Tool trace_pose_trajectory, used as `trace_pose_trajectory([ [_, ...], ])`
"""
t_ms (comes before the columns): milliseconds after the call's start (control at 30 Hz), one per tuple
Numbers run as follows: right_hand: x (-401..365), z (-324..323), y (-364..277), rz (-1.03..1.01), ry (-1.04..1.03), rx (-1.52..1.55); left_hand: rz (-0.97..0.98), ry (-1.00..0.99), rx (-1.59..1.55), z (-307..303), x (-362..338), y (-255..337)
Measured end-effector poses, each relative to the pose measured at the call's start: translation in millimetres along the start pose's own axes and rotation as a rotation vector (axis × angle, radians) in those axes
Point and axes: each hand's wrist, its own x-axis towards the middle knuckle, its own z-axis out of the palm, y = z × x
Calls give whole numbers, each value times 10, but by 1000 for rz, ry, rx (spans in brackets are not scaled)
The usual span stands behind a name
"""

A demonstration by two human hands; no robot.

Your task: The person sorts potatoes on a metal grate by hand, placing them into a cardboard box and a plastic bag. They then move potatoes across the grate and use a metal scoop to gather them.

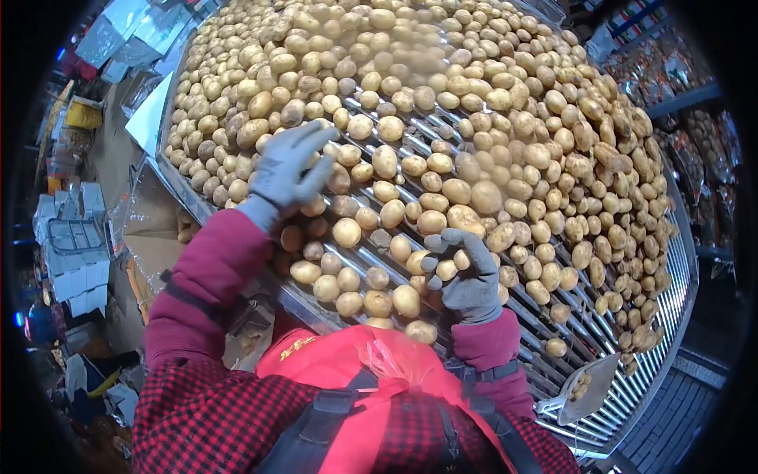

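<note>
A wide roller table [632, 379] of metal bars carries a great heap of small yellow potatoes [474, 103]. My left hand [288, 170], in a grey glove with a maroon sleeve, lies spread on potatoes near the table's left side, fingers apart and holding nothing. My right hand [467, 272], also grey-gloved, is curled around a few small potatoes [446, 268] close to the near edge. A red plastic bag [347, 363] hangs at my chest below the hands.
Cardboard and flat white sheets [150, 118] lie left of the table. Stacked white crates [75, 253] stand on the floor at far left. A small scoop with potatoes [584, 387] rests on the rollers at lower right. Shelves with bagged goods [695, 118] line the right.
</note>
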Motion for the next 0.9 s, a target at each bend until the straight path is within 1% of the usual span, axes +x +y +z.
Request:
trace_pose_trajectory([
  [33, -38, 25, 8, -12, 4, 4, 120, -45, -156, 81, 167, 123],
  [100, -100, 70, -3, -140, 28, -251, 322, -43, -85, 274, 397, 558],
  [133, -161, 100, -33, -214, 8, -428, 382, -105, -96, 418, 499, 712],
  [167, -210, 91, -79, -228, 15, -426, 470, -138, -88, 599, 567, 808],
  [200, -267, 55, -139, -87, 46, -176, 578, -159, 3, 863, 621, 807],
  [233, -327, 22, -197, 54, 73, 76, 684, -180, 94, 992, 686, 851],
  [267, -392, -3, -241, 49, 68, 104, 627, -271, -11, 1068, 658, 860],
  [300, -478, 31, -267, 14, 137, 105, 549, -250, -84, 1039, 624, 854],
  [367, -601, -140, -265, -95, 148, 85, 524, -254, -31, 897, 682, 595],
  [400, -656, -229, -274, -106, 172, 89, 505, -264, 26, 802, 690, 464],
  [433, -662, -308, -303, -101, 185, 177, 482, -269, 86, 695, 724, 385],
  [467, -672, -373, -320, -99, 185, 187, 457, -206, 73, 622, 793, 334],
  [500, -672, -397, -333, -94, 185, 194, 447, -142, 127, 618, 874, 208],
  [567, -662, -472, -292, -98, 162, 221, 307, -56, 122, 632, 1071, 117],
  [600, -644, -498, -284, -105, 136, 232, 306, -57, 122, 655, 1171, 186],
  [667, -616, -509, -274, -101, 137, 231, 441, -113, -11, 768, 1348, 567],
  [700, -611, -505, -271, -101, 137, 232, 392, -287, 0, 810, 1391, 759],
  [767, -602, -447, -302, -90, 142, 244, 363, -542, 136, 1166, 1477, 893],
  [800, -603, -409, -322, -93, 177, 234, 365, -547, 127, 1249, 1489, 953],
  [833, -611, -392, -331, -93, 212, 225, 316, -587, 181, 1319, 1477, 1003],
  [867, -608, -405, -304, -147, 202, 108, 269, -629, 241, 1359, 1465, 1022],
  [900, -620, -352, -347, -82, 210, 246, 242, -663, 205, 1293, 1492, 1034],
])
